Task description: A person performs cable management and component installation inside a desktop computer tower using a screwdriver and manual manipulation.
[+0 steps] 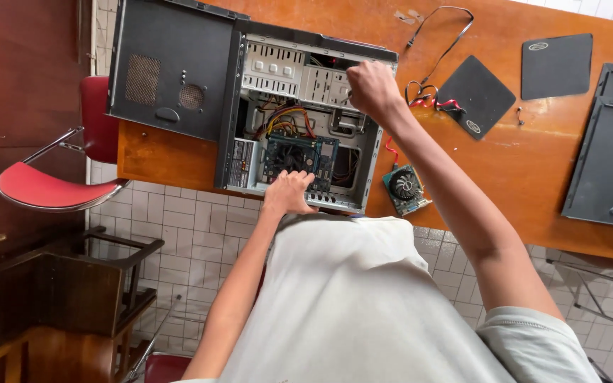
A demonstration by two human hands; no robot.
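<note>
An open desktop computer case (250,152) lies on its side on an orange-brown wooden table (519,163). Inside it I see a motherboard with a black fan (294,157), coloured wires and white drive bays (285,71). My left hand (289,193) rests fingers-down on the case's near rim, by the motherboard. My right hand (372,89) is closed in a fist at the drive bay edge, far side of the case; what it grips is hidden.
A loose graphics card with a fan (406,189) lies right of the case. Two black mouse pads (477,96) (556,65), cables (438,42) and a dark side panel (611,152) sit further right. Another panel (172,67) leans left. A red chair (65,170) stands by the table.
</note>
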